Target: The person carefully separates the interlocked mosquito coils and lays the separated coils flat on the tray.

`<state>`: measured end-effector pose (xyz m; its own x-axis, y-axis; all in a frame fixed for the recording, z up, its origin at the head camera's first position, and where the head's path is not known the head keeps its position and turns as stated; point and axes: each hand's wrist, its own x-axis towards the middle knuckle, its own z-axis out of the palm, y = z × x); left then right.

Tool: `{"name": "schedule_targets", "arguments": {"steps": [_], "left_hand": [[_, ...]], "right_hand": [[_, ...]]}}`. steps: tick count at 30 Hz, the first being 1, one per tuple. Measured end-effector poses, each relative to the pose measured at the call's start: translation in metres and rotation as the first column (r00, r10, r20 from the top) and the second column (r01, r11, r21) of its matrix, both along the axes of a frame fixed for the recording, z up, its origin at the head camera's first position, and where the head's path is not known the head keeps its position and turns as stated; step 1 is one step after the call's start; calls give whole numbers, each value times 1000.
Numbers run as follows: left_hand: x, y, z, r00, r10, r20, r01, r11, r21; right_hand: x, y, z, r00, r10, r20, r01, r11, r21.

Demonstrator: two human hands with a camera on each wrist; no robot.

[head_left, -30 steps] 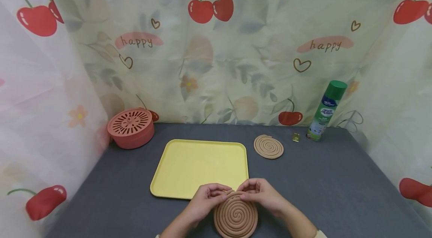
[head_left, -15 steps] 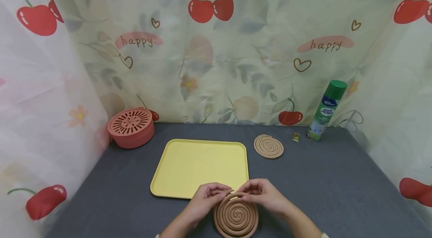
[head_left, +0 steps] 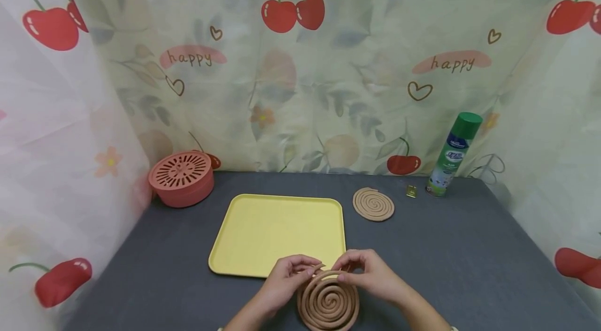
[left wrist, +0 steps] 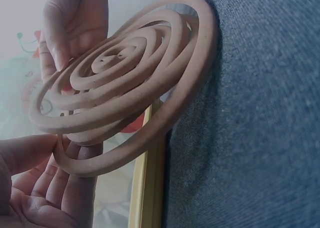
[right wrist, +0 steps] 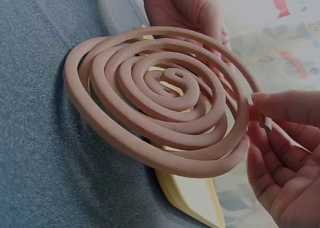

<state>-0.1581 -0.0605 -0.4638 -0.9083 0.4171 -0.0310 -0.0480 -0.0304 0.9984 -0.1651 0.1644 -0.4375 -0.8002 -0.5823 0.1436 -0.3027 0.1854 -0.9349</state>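
A brown mosquito coil (head_left: 328, 302) is held up between both hands near the front of the table, its rings spread apart with gaps showing. My left hand (head_left: 287, 280) pinches one outer end of it, thumb on the near side. Across from it, my right hand (head_left: 371, 273) pinches another outer end between thumb and fingers. In the left wrist view the coil (left wrist: 120, 100) is stretched into loose, tilted loops. Seen from the right wrist, two interlocked spirals seem to make up the coil (right wrist: 165, 95), with the right thumb (right wrist: 285, 105) pressing a free end.
Just beyond the hands lies a yellow tray (head_left: 281, 234). A second coil (head_left: 373, 204) lies flat behind it on the right, near a small gold-coloured metal piece (head_left: 411, 191). A green spray can (head_left: 453, 156) stands back right; a pink slotted round box (head_left: 182, 179) sits back left.
The right hand has shifted slightly to the right and down with its end of the coil. The rings have opened wider apart, while the left hand stays nearly in place.
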Motion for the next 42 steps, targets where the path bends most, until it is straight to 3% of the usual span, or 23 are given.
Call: {"name": "schedule_targets", "arguments": {"steps": [19, 35, 42], "left_hand": [[-1, 1, 3, 1000, -2, 10, 2, 1000, -14], [1, 3, 0, 1000, -7, -1, 7, 999, -54], [1, 2, -1, 999, 9, -47, -12, 998, -65]], "right_hand": [[2, 11, 4, 993, -100, 58, 88, 980, 178], [19, 17, -15, 981, -182, 67, 176, 981, 81], [23, 17, -23, 974, -191, 124, 187, 981, 42]]}}
